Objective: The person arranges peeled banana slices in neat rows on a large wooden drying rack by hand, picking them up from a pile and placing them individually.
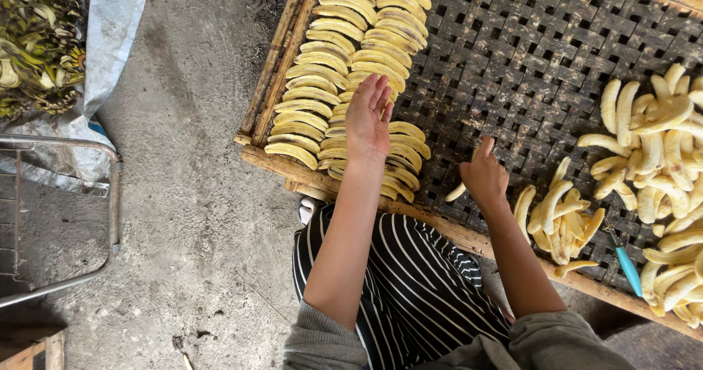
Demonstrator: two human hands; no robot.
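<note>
A peeled banana half (pixel 457 191) is lying on the dark woven tray (pixel 527 55), and the right hand (pixel 485 176) is closing around its upper end, fingers curled on it while the pale tip is sticking out to the left below the hand. The left hand (pixel 367 117) is resting flat and spread, holding nothing, on the second of the neat rows of banana slices (pixel 322 69) that are filling the tray's left edge. To the right of the tray's middle, a small heap of peeled pieces (pixel 560 220) is lying just beside the right wrist, and a larger loose pile (pixel 663 157) is spreading toward the tray's right edge, with a blue-handled peeler (pixel 627 266) between the two. Off the tray to the left, a sack of banana peels (pixel 36 40) is sitting on the concrete floor (pixel 198 194) near a metal frame (pixel 110 194).

To place this piece well, it seems best to be laying it snug against the last slice of the row, curve matching curve, with the flat left hand steadying the neighbours so nothing is overlapping or sliding out of line.
</note>
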